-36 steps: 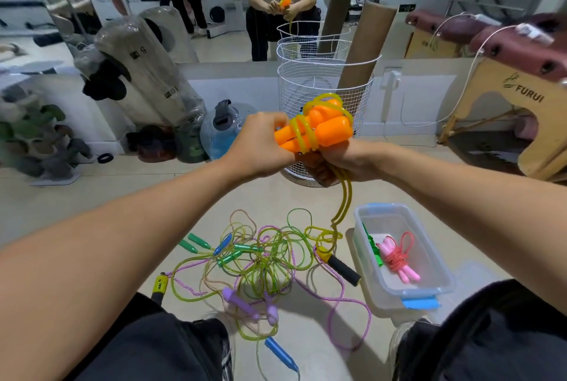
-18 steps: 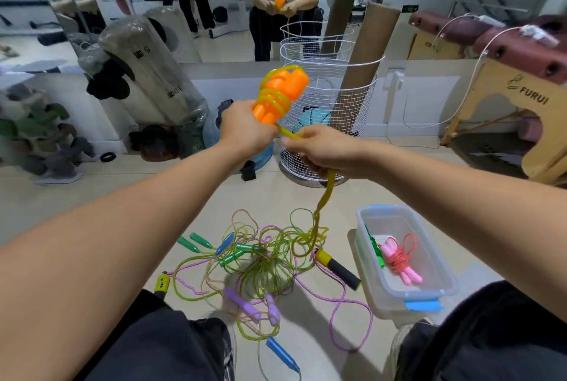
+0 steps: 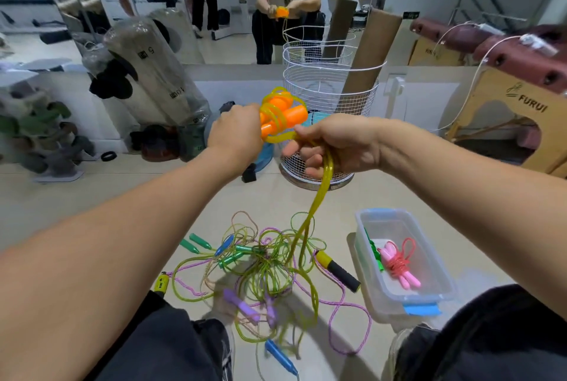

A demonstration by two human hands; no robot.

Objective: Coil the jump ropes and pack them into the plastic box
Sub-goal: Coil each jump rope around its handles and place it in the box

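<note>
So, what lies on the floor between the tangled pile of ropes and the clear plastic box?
In the head view, one yellow-and-black rope handle lies between the tangled pile and the clear plastic box.

Left hand (image 3: 234, 132) grips orange handles (image 3: 283, 118); right hand (image 3: 337, 142) holds yellow rope (image 3: 319, 193).

Bright, even indoor light fills the room, with no harsh glare. Soft shadows fall on the pale floor (image 3: 92, 196) beneath the tangled jump ropes (image 3: 270, 270) and beside the plastic box (image 3: 402, 297). The wide-angle lens bends the frame's edges, stretching both forearms. Motion blur smears the purple handles (image 3: 242, 307), and the dumbbell rack (image 3: 33, 135) at the left edge looks soft.
</note>
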